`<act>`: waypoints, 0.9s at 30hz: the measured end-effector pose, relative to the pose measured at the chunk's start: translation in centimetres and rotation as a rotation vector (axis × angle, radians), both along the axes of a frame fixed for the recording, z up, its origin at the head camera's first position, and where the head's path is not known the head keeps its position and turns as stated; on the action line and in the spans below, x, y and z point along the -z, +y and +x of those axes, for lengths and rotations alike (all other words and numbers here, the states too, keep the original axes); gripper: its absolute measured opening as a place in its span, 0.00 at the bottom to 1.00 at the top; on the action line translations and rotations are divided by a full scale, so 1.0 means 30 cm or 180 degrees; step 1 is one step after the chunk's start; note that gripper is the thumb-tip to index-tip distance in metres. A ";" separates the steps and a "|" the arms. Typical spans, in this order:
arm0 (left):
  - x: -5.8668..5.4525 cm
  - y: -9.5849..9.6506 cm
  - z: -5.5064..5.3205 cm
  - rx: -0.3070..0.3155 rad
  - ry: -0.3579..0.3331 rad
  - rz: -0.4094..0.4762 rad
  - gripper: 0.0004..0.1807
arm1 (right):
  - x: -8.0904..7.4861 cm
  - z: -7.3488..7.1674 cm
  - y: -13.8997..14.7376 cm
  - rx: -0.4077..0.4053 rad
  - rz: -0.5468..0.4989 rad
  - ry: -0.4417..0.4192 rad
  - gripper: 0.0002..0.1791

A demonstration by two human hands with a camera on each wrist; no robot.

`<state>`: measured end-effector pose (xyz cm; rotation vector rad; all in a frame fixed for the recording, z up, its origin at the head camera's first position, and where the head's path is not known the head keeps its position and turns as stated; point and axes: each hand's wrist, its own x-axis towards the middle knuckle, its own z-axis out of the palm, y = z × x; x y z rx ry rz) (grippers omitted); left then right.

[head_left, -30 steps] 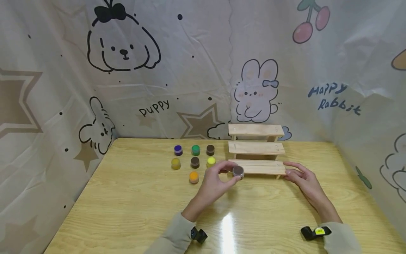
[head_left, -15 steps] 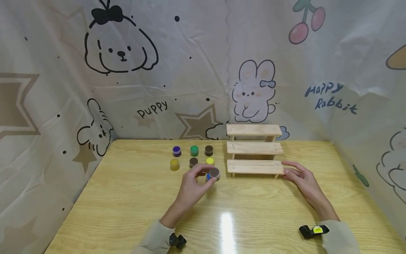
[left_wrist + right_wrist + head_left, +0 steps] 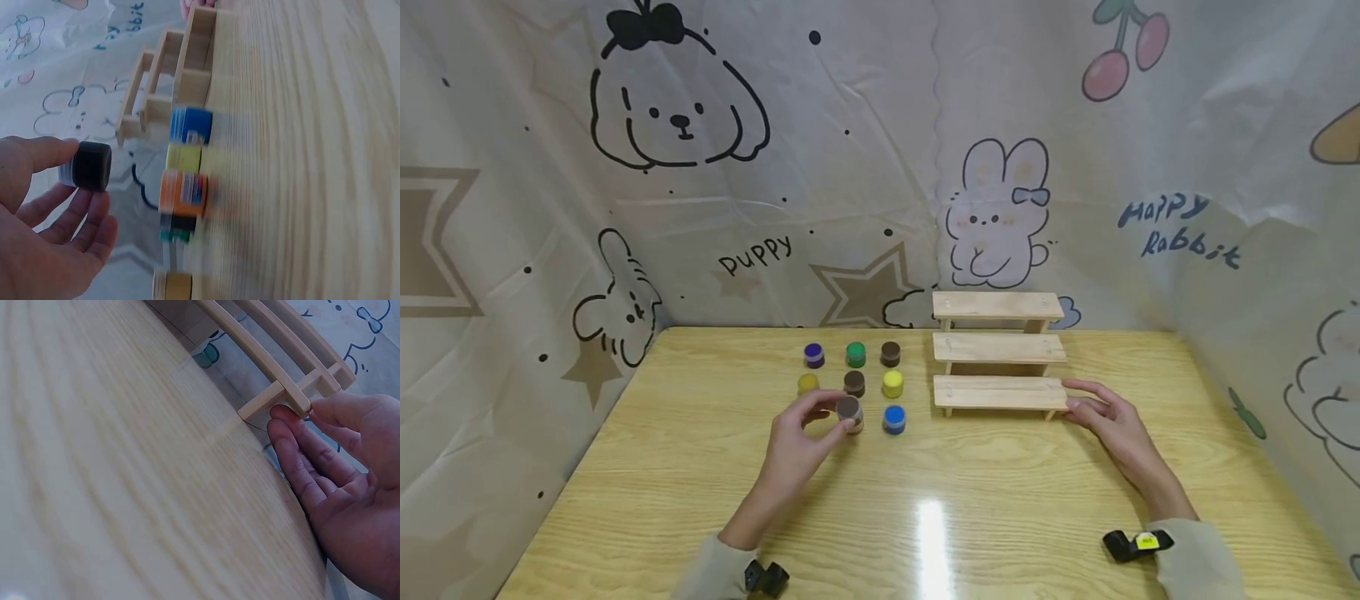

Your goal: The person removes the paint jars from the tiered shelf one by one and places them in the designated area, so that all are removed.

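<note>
My left hand (image 3: 797, 446) pinches a small dark paint jar (image 3: 91, 165) between thumb and fingers, above the table. In the head view that jar hides an orange paint jar (image 3: 183, 192), which shows in the left wrist view. A blue paint jar (image 3: 894, 419) stands to the right of the hand, and an ochre jar (image 3: 808, 384) is partly covered behind it. My right hand (image 3: 1112, 429) holds the right end of the lowest step of a three-step wooden stand (image 3: 1000, 393), thumb at the top edge and fingers below in the right wrist view.
Beyond the left hand, purple (image 3: 814, 356), green (image 3: 855, 354) and dark (image 3: 891, 354) jars form the back row. Another dark jar (image 3: 853, 383) and a yellow one (image 3: 892, 383) stand before them. A patterned curtain (image 3: 850, 167) rises behind the wooden table (image 3: 1000, 500).
My left hand has carried the dark jar leftward from in front of the stand to over the orange jar's place, uncovering the blue jar. My right hand has stayed at the stand's end.
</note>
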<state>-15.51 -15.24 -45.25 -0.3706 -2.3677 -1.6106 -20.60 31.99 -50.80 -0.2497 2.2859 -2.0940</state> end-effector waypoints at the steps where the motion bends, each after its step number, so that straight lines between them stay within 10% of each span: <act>1: 0.001 -0.013 0.000 -0.0019 -0.0011 -0.0011 0.19 | 0.002 -0.001 0.001 0.0008 0.0003 -0.0006 0.26; 27: 0.084 -0.229 -0.059 -0.0118 -0.0729 -0.0518 0.18 | 0.000 0.001 -0.002 -0.0002 -0.0017 0.0009 0.25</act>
